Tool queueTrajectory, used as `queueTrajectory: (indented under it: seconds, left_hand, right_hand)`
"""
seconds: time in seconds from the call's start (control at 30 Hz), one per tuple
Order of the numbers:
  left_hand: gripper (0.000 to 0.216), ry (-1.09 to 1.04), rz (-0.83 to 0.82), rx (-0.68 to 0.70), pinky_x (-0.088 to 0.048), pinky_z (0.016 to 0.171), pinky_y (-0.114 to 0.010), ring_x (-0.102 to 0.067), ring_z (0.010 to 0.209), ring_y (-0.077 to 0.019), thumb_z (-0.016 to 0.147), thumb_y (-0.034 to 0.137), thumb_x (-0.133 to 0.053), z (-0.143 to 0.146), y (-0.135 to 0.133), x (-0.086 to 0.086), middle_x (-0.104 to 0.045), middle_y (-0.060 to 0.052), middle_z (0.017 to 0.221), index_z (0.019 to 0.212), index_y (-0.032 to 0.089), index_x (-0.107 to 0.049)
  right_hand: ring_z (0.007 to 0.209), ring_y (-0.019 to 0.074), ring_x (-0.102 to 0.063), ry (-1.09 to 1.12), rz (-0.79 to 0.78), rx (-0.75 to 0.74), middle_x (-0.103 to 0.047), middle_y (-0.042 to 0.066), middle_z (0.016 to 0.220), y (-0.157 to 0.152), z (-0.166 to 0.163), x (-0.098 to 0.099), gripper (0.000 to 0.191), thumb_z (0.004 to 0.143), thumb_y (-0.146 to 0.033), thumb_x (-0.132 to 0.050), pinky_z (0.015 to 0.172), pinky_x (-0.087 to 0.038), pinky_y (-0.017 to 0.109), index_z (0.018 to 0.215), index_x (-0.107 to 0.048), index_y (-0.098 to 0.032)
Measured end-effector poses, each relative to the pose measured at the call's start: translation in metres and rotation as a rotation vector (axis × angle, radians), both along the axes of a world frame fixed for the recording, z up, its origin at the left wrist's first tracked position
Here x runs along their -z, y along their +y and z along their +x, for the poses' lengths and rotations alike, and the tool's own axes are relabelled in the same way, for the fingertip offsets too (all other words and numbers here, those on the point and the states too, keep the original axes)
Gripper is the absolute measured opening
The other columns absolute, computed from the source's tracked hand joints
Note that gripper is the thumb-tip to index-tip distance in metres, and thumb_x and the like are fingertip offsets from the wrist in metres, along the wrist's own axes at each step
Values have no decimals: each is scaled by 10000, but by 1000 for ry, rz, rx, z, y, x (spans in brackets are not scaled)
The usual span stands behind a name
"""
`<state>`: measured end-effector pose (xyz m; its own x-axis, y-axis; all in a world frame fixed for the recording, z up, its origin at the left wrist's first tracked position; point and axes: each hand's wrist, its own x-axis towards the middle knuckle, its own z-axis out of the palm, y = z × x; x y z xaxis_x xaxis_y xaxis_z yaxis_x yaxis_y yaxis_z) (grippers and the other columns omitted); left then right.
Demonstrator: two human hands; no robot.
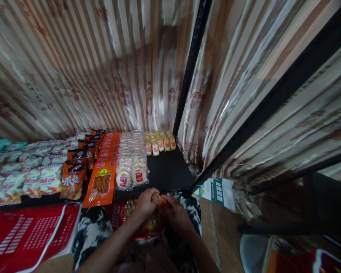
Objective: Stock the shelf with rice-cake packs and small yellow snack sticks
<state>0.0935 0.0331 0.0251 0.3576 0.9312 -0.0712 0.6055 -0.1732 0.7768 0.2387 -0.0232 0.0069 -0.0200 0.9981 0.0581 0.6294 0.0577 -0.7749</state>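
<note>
Close together above my lap, my left hand (pixel 144 205) and my right hand (pixel 176 214) both have their fingers closed around a small snack packet (pixel 160 201) with some orange-red on it. Fingers cover most of the packet. Below them, a red basket (pixel 117 213) rests on my lap with several yellowish wrapped snacks (pixel 130 206) in it. Just beyond my hands is the front edge of a black shelf (pixel 167 170). Several small yellow snack packets (pixel 160 143) with red labels stand in rows at its back right.
Clear packs of round white crackers (pixel 131 163), orange snack bags (pixel 100 178), dark-orange bags (pixel 73 180) and white bags (pixel 31 178) line the shelf leftward. Another red basket (pixel 42 231) sits lower left. A black post (pixel 191 68) and striped plastic sheeting (pixel 116 68) stand behind.
</note>
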Motion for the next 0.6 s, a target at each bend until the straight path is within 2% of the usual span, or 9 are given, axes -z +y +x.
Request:
queueTrajectory:
  seconds: [0.1,0.23,0.37,0.53,0.6]
  left_hand:
    - [268,23,15,-7,-432,835,-279,-600,892,-171,791,242,-394,4,8,-5,-665,-44,921,908,201,-631]
    - [258,19,23,-10,-434,824,-285,-606,877,-175,787,237,-408,11,16,-13,-673,-40,913,913,210,-632]
    - [263,16,22,-37,-442,815,-293,-613,843,-176,783,233,-421,17,21,-17,-676,-47,895,948,203,-623]
    - [293,-61,30,-100,-451,835,-326,-613,866,-189,805,286,-423,24,23,-11,-666,-72,932,1021,172,-585]
    - [303,-133,21,-145,-453,852,-331,-608,887,-181,811,299,-428,27,21,-7,-644,-86,998,1047,163,-561]
  right_hand:
    - [1051,200,-562,27,24,-55,-611,87,1124,1,-3,-5,376,813,-328,-472,915,-435,309,1158,-546,-197]
    - [1044,212,-556,-2,51,-3,-596,88,1108,5,-3,0,415,800,-322,-499,900,-440,318,1198,-502,-206]
    - [951,214,-587,-65,58,56,-611,81,1015,11,-2,5,363,811,-326,-471,830,-466,318,1147,-516,-197]
    - [935,216,-590,-74,90,131,-616,84,996,18,-1,6,351,802,-344,-493,823,-464,319,1115,-528,-187]
    - [867,196,-603,-48,90,164,-616,77,998,22,1,4,354,800,-337,-499,787,-474,305,1120,-526,-189]
